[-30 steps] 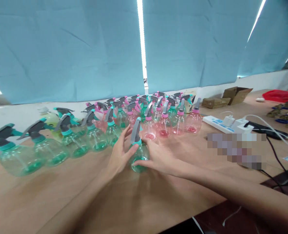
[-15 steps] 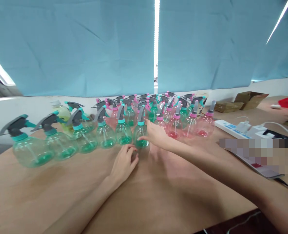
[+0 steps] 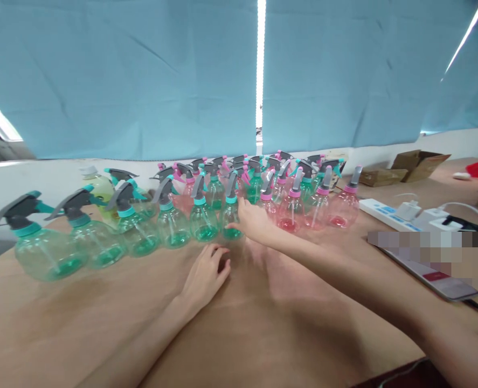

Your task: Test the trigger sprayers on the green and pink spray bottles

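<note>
My right hand (image 3: 255,220) reaches in from the right and grips a green spray bottle (image 3: 231,210) by its side, thumb in front and fingers partly hidden behind it. This bottle stands upright at the right end of a front row of green bottles, close beside another green spray bottle (image 3: 203,218). Just in front of them, my left hand (image 3: 206,272) rests on the table with its fingers loosely bent and apart, holding nothing. To the right of my right hand stand several pink spray bottles (image 3: 291,210) with pink collars and grey triggers.
More green and pink spray bottles (image 3: 255,180) crowd behind, near the wall. A bottle of yellowish liquid (image 3: 97,186) stands at the back left. On the right lie a white power strip (image 3: 384,213) with chargers, a partly blurred flat device (image 3: 444,283) and cardboard boxes (image 3: 418,164).
My right hand has shifted the gripped green bottle slightly back and left, nearer the row. My left hand has stayed at about the same place on the table.
</note>
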A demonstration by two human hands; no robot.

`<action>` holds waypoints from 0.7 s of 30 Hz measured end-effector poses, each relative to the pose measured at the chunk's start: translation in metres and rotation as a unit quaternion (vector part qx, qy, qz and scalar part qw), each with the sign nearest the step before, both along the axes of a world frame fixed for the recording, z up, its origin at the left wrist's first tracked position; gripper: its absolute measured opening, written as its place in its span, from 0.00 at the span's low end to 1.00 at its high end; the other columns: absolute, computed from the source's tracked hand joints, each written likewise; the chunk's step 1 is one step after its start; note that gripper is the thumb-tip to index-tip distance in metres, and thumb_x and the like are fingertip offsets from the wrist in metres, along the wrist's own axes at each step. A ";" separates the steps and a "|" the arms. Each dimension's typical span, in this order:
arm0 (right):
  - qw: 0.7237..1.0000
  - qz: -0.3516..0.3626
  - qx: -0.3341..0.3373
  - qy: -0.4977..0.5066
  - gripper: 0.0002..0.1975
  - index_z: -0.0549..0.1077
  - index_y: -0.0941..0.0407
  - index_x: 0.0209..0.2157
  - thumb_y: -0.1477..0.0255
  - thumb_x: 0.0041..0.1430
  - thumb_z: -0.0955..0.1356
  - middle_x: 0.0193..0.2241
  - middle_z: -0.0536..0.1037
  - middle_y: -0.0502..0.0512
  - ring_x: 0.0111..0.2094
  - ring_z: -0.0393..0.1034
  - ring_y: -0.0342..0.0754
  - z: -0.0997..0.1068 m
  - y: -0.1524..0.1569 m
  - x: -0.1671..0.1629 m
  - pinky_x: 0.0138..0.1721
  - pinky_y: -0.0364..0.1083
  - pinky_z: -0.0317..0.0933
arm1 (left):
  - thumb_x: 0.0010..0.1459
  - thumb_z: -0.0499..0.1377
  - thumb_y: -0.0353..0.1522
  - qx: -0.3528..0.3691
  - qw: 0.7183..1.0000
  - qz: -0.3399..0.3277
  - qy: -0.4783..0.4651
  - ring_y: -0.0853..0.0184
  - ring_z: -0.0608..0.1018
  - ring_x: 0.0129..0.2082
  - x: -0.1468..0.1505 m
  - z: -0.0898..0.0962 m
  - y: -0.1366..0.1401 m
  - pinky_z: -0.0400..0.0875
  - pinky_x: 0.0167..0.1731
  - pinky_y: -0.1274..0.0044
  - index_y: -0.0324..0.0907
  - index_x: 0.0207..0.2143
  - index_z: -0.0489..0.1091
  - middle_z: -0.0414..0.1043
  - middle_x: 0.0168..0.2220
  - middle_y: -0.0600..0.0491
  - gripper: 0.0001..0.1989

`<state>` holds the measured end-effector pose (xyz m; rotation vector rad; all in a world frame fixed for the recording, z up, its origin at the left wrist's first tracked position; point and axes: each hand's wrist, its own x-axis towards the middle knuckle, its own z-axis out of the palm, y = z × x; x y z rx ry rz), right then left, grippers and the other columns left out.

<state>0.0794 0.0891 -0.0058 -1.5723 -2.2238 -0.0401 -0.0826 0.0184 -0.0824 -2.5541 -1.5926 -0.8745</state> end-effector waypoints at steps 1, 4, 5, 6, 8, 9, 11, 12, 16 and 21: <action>1.000 0.010 0.008 0.012 0.34 0.59 0.64 0.59 0.62 0.58 0.72 0.52 0.71 0.75 0.49 0.73 0.64 -0.002 -0.002 0.003 0.43 0.56 0.67 | 0.62 0.51 0.31 -0.003 1.000 0.002 0.000 0.56 0.76 0.46 0.000 0.000 0.000 0.72 0.48 0.63 0.41 0.43 0.71 0.72 0.45 0.44 0.11; 0.996 0.045 0.044 0.068 0.35 0.58 0.61 0.60 0.61 0.57 0.72 0.55 0.68 0.72 0.51 0.71 0.63 -0.007 -0.011 0.023 0.43 0.55 0.67 | 0.63 0.51 0.32 -0.012 1.000 0.007 -0.004 0.56 0.76 0.46 0.000 0.002 -0.001 0.72 0.47 0.64 0.40 0.43 0.71 0.72 0.45 0.44 0.11; 0.994 0.049 0.050 0.085 0.31 0.61 0.60 0.57 0.61 0.58 0.71 0.54 0.70 0.69 0.49 0.72 0.61 -0.009 -0.014 0.033 0.43 0.54 0.67 | 0.63 0.51 0.32 -0.014 1.000 0.008 -0.006 0.57 0.76 0.46 0.000 0.002 -0.001 0.72 0.47 0.65 0.40 0.43 0.71 0.72 0.45 0.45 0.11; 0.993 0.045 0.050 0.101 0.25 0.64 0.59 0.54 0.61 0.60 0.69 0.51 0.72 0.66 0.46 0.74 0.60 -0.010 -0.017 0.044 0.42 0.54 0.66 | 0.63 0.51 0.32 -0.015 1.000 0.009 -0.010 0.57 0.76 0.46 0.000 0.003 -0.002 0.72 0.47 0.66 0.41 0.43 0.71 0.72 0.45 0.45 0.11; 0.990 0.016 0.056 0.130 0.17 0.68 0.58 0.49 0.63 0.63 0.67 0.47 0.75 0.62 0.41 0.75 0.57 -0.011 -0.022 0.066 0.41 0.54 0.66 | 0.63 0.50 0.32 -0.016 1.000 0.011 -0.019 0.58 0.77 0.44 0.000 0.004 -0.002 0.73 0.45 0.67 0.42 0.43 0.70 0.73 0.45 0.47 0.11; 0.987 -0.005 0.066 0.143 0.16 0.68 0.59 0.48 0.64 0.63 0.67 0.47 0.74 0.63 0.40 0.76 0.56 -0.012 -0.022 0.076 0.41 0.54 0.66 | 0.63 0.50 0.32 -0.016 0.999 0.013 -0.024 0.59 0.77 0.42 -0.001 0.005 -0.003 0.73 0.44 0.68 0.43 0.44 0.70 0.73 0.44 0.48 0.11; 0.982 -0.037 0.084 0.163 0.19 0.68 0.60 0.50 0.64 0.61 0.68 0.50 0.73 0.65 0.43 0.75 0.58 -0.013 -0.019 0.090 0.43 0.55 0.66 | 0.63 0.50 0.33 -0.017 0.999 0.017 -0.034 0.60 0.78 0.38 -0.001 0.006 -0.003 0.74 0.40 0.69 0.44 0.43 0.70 0.74 0.43 0.49 0.11; 0.981 -0.044 0.087 0.170 0.22 0.66 0.61 0.52 0.64 0.60 0.68 0.52 0.72 0.67 0.46 0.74 0.60 -0.014 -0.016 0.094 0.45 0.55 0.66 | 0.64 0.50 0.34 -0.018 0.999 0.020 -0.039 0.61 0.78 0.37 -0.001 0.006 -0.004 0.74 0.39 0.69 0.44 0.43 0.70 0.74 0.43 0.49 0.10; 0.980 -0.037 0.058 0.185 0.37 0.58 0.62 0.62 0.60 0.56 0.70 0.59 0.66 0.72 0.57 0.66 0.65 -0.020 0.003 0.092 0.51 0.59 0.63 | 0.64 0.50 0.35 -0.017 0.998 0.031 -0.056 0.62 0.78 0.34 -0.002 0.009 -0.005 0.73 0.36 0.70 0.45 0.42 0.69 0.76 0.42 0.50 0.10; 0.980 -0.036 0.018 0.196 0.40 0.55 0.63 0.64 0.60 0.56 0.71 0.59 0.65 0.74 0.59 0.64 0.65 -0.027 0.019 0.076 0.52 0.58 0.62 | 0.62 0.51 0.36 -0.015 0.996 0.036 -0.076 0.60 0.79 0.38 -0.002 0.012 -0.006 0.73 0.39 0.69 0.45 0.40 0.70 0.77 0.40 0.50 0.10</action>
